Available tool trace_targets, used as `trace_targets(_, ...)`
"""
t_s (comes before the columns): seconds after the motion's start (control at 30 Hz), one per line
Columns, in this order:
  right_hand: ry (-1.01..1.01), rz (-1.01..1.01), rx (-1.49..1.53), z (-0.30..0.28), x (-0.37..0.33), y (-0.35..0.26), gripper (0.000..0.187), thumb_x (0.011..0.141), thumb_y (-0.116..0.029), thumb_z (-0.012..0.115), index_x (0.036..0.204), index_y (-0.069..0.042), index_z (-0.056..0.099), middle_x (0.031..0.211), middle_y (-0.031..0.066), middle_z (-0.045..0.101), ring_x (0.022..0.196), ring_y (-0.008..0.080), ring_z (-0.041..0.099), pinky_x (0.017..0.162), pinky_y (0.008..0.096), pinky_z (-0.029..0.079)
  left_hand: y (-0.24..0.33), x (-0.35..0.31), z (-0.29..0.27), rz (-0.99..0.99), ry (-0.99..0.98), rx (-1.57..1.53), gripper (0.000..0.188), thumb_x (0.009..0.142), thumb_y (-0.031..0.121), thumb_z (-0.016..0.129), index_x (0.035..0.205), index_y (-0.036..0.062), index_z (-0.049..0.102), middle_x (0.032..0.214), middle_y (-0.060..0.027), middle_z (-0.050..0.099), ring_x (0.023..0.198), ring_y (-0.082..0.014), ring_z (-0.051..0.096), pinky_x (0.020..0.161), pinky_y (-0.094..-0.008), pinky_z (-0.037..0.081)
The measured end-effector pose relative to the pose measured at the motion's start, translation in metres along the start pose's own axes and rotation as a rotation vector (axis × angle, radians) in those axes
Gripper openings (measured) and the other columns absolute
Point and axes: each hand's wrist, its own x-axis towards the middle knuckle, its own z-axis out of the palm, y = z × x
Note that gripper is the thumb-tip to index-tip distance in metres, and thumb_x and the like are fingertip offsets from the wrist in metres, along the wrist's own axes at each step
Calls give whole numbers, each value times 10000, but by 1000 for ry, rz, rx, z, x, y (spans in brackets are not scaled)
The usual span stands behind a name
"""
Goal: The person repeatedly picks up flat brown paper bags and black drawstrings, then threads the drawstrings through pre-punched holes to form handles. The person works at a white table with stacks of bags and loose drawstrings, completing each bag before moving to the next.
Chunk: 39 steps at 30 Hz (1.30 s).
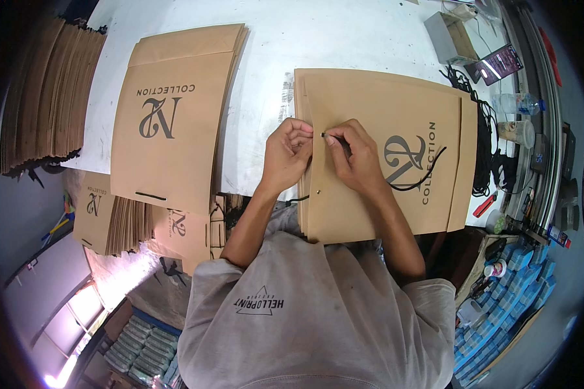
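A flat brown paper bag (pixel 350 217) with dark print lies sideways before me, on top of other bags. My right hand (pixel 355 155) is closed in a pinch on a black cord (pixel 428 172). One end of that cord is at a hole near the bag's left edge, and the rest curves out past my wrist over the print. With curled fingers, my left hand (pixel 287 154) grips the bag's left edge beside the same hole; its fingertips are partly hidden. Nearer me, a second small eyelet (pixel 318 192) shows in the bag. A short black cord end (pixel 297 199) sticks out past the left edge.
A stack of similar bags (pixel 169 97) lies on the white table (pixel 259 58) to the left, beside a tall bundle of bags (pixel 48 97). On the right are a heap of black cords (pixel 483 142), a phone (pixel 499 63), a plastic bottle (pixel 519 104) and a red-handled tool (pixel 484 206).
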Motion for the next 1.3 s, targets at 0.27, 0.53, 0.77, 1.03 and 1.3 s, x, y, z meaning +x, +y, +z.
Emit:
trace_targets(0.27,7,-14,108,15,-3,-16,175,869,-43,747,1043,-45,756,1042,112,564,1000,252,574,866,350,506,20,-30,-22,214,49,123,69,912,-53,680,966,-10,683,886,-102,720,817,-138,700,698,-264,552)
trace_targets(0.53,83,-122,-121,32,-10,-12,175,809,-9,753,975,-60,774,1052,109,565,1011,269,537,892,377,484,37,-18,-25,-269,-315,-152,737,1072,599,375,1511,18,490,778,-58,681,716,-114,660,600,-229,534)
trace_targets(0.77,38,-216,277,32,-31,-49,119,861,54,685,964,-2,707,927,117,670,841,266,667,736,344,556,11,-17,-24,-196,-207,-170,445,1038,236,588,1427,21,564,886,-77,706,771,-139,699,639,-260,570)
trace_targets(1.03,2,39,-24,55,-8,-20,137,885,59,640,1012,28,679,895,166,626,809,295,666,703,394,527,5,-33,-26,339,226,513,156,899,-81,669,1036,-8,660,981,-141,722,921,-195,726,754,-317,596)
trace_targets(1.3,-69,340,402,40,-7,-2,97,979,-25,617,1018,48,667,871,90,633,783,179,601,749,316,483,-8,-19,-23,316,104,76,197,902,-82,716,1085,-11,734,1031,-119,725,968,-184,696,853,-294,566)
